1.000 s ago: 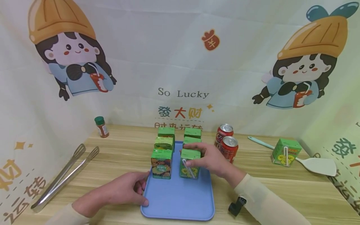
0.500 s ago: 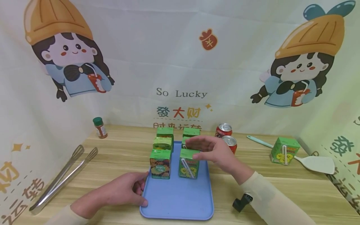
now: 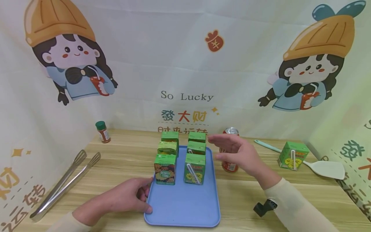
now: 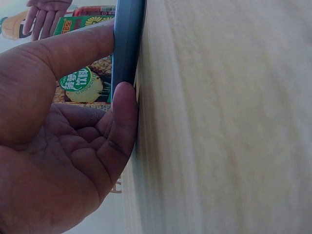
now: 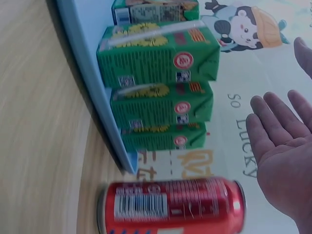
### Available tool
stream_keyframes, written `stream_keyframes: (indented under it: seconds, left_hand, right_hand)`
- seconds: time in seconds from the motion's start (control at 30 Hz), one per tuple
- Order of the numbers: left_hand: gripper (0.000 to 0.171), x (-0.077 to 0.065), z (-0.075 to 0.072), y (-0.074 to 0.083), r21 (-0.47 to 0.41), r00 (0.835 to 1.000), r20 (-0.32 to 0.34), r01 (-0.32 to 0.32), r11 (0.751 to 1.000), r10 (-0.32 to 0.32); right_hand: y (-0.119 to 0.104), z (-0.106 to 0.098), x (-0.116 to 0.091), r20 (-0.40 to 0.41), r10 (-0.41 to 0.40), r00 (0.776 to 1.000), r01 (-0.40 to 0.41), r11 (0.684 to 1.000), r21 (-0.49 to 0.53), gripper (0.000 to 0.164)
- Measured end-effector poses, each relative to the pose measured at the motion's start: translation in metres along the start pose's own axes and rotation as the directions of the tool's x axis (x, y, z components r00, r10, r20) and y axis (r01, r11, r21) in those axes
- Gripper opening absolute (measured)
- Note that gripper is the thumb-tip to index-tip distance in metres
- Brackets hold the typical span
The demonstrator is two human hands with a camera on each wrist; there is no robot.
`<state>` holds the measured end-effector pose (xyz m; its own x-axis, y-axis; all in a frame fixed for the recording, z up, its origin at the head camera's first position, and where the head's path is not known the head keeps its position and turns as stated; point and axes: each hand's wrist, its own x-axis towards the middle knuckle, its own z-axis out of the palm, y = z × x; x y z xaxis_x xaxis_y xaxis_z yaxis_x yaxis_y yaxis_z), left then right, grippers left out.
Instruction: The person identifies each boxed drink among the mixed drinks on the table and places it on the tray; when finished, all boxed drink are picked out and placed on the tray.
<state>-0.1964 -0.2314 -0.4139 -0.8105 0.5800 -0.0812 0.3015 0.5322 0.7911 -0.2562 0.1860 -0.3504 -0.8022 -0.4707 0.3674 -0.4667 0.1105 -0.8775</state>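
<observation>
My left hand [image 3: 127, 198] grips the left rim of a blue tray [image 3: 182, 206], pinching its edge in the left wrist view. On the tray, green juice boxes stand in two columns; the front left juice box [image 3: 165, 170] has a brown fruit print, and the front right juice box [image 3: 195, 172] bears a white straw. My right hand [image 3: 240, 156] hovers off the tray's right side with fingers extended, holding nothing. Partly behind it are red drink cans [image 3: 230, 167]. In the right wrist view, one red can [image 5: 170, 207] stands just beside the tray.
Metal tongs [image 3: 65, 185] lie on the wooden table at left, with a green-capped spice bottle [image 3: 103, 132] behind. Another green juice box [image 3: 293, 155] stands at right by a white spatula [image 3: 327, 170]. A printed curtain [image 3: 185, 64] encloses the back and sides.
My right hand has let go of the front right juice box and moved right, off the tray, in front of the cans. My left hand stays on the tray rim.
</observation>
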Motion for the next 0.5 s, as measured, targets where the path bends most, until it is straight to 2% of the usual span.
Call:
stream_keyframes:
  seconds: [0.23, 0.5]
  left_hand:
    - [0.107, 0.000, 0.000, -0.001, 0.011, 1.000, -0.004, 0.001, 1.000, -0.001]
    - [0.106, 0.000, 0.001, -0.002, 0.022, 1.000, -0.007, 0.008, 1.000, -0.008]
  right_hand:
    - [-0.002, -0.017, -0.013, -0.022, 0.003, 1.000, -0.004, 0.999, -0.036, 0.059]
    - [-0.001, -0.041, -0.031, -0.084, -0.028, 0.996, 0.013, 0.985, -0.170, 0.057]
